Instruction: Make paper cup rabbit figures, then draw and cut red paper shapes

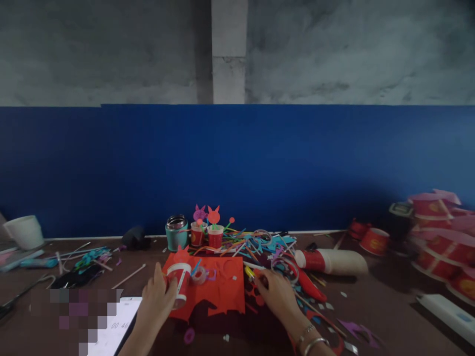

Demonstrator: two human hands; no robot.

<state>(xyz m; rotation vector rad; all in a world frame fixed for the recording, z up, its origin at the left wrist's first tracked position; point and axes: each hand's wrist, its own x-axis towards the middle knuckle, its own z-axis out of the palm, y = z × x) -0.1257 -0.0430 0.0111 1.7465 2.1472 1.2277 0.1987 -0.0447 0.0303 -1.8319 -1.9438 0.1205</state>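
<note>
1. Cup handling in hand: gripping red-and-white paper cup (183, 288) over red sheet (210, 295), probably at a holding-and-fixing step. Judging so from red eared cut-out (181, 255) showing at far end of cup.
2. Clock: centring on red sheet. Placing paper cup at nine o'clock, tilting, wider rim pointing toward twelve. Not revealing whether cut-out is attached or just sitting behind; can't say.
3. Left hand (159, 290): reaching in from between seven and eight o'clock, clamping thumb and fingers around near-left side of paper cup.
4. Right hand (276, 290): resting at three o'clock, bending fingers just beside yellow item (249, 272). Partly hiding fingertips, so can't say whether pinching or merely touching. Wearing bangles (315, 344) at wrist.
5. On sheet: lying just right of paper cup, tape roll (199, 276).
6. Around: standing at twelve, figure-topped cup (215, 241); at eleven, turquoise jar (176, 239). Spreading between one and two, heap of coloured strips (237, 245). Lying on side just short of three, white-and-red cylinder (347, 262). Glowing at eight, phone (120, 321).
7. Next move, judging only: calling for steadying paper cup without denting, lining up cut-out squarely, and gripping yellow item properly if using it. Risking bent paper ears when pressing too hard.
</note>
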